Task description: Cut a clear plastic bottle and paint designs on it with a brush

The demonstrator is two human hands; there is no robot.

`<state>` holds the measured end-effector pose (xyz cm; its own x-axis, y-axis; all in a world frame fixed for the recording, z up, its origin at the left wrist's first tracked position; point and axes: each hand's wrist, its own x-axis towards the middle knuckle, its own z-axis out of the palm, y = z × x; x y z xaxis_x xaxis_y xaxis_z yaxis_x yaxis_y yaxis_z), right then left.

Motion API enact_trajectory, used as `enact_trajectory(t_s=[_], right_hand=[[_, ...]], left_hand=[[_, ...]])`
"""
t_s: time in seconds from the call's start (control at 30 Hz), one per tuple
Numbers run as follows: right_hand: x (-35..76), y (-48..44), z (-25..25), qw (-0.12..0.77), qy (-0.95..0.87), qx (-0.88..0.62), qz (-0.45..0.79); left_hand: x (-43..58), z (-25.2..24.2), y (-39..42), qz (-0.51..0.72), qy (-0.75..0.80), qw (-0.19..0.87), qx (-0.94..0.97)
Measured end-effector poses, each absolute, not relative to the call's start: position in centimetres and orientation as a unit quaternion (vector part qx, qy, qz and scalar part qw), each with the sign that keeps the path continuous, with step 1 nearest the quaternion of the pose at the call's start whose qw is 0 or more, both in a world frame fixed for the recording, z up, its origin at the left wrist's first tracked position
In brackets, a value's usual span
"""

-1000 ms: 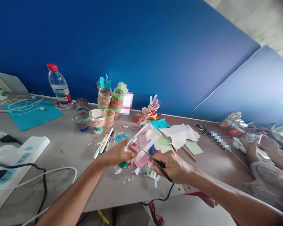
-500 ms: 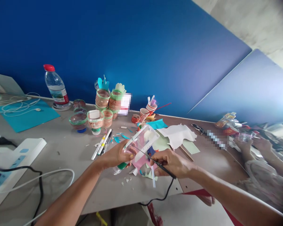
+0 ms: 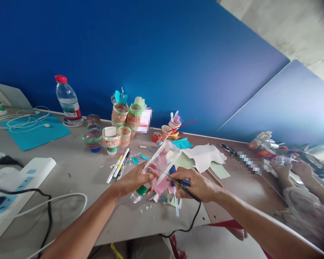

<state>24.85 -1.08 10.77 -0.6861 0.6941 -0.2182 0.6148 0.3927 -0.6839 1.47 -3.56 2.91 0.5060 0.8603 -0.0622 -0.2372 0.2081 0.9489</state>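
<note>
My left hand (image 3: 136, 180) is closed around a clear plastic bottle (image 3: 167, 153) that lies tilted. Its neck end and a green band point down toward me, and its wide end points up and away. In my right hand (image 3: 193, 183) is a soldering iron (image 3: 182, 185) with a black cord, gripped like a pen. The iron's thin metal rod reaches across to the bottle's side beside my left fingers; whether the tip touches the plastic I cannot tell. Under my right hand sit a partly hidden dark blue object (image 3: 173, 172) and a translucent stick (image 3: 176, 203).
Decorated cups (image 3: 120, 113) stand stacked at the back, near a red-capped bottle (image 3: 68, 100). Pens (image 3: 118, 167), paper scraps (image 3: 205, 156) and small cuttings lie around my hands. A power strip (image 3: 29, 183) with cables is at left. Another person's hands (image 3: 293, 169) work at right.
The view has shifted slightly, so the table things sit a little farther right. My left hand has turned the bottle slightly, and the iron's rod stays against or near its side.
</note>
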Motion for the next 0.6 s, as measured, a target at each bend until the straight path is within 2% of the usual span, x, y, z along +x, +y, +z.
enact_trajectory(t_s=[0.33,0.6], right_hand=[[24.6,-1.3,11.8,-0.005,-0.839,-0.416,0.351],[23.9,-1.8,11.3,0.008,-0.839,-0.421,0.346]], left_hand=[[1.3,1.8,-3.1,0.391,0.324,0.695,0.510],[1.1,1.2,-2.8,0.372,0.336,0.698,0.512]])
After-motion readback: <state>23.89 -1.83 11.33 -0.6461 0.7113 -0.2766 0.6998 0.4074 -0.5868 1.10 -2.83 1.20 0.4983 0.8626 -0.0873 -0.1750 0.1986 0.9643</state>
